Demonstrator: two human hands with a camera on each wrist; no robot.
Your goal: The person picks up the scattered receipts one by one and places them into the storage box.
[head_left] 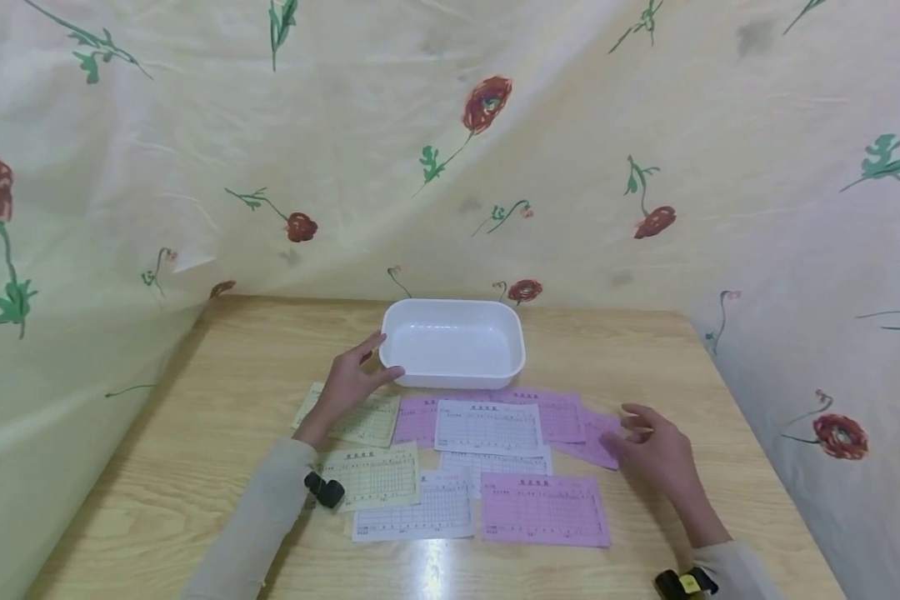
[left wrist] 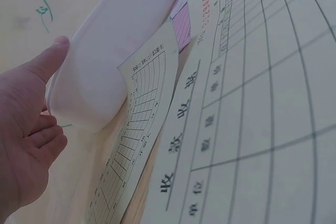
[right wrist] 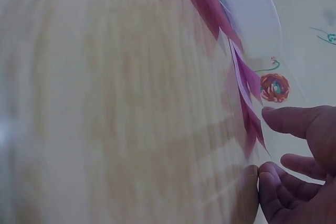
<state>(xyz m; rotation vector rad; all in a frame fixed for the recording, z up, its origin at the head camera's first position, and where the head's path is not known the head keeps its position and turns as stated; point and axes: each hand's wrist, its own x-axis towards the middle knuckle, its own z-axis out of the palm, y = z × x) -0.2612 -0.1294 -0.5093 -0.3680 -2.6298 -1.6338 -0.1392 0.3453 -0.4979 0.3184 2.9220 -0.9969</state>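
Note:
A white rectangular tray [head_left: 453, 379] stands behind the paper slips in the head view. My left hand [head_left: 351, 383] holds its left end, with the thumb at the front corner and a finger at the side. In the left wrist view, the thumb meets the tray's rim [left wrist: 94, 24] while other fingers curl below. My right hand [head_left: 656, 454] is beside a pink receipt slip [head_left: 596, 442], fingers loosely bent. The right wrist view shows its thumb and fingers near pink slip edges [right wrist: 249, 114], with nothing visibly gripped.
Yellow slips [head_left: 378, 477] lie on the left, white slips [head_left: 487, 427] in the middle, and another pink slip [head_left: 543, 510] at the front right. Several overlap on the wooden table [head_left: 255, 358]. Flowered cloth [head_left: 375, 150] hangs behind and at both sides.

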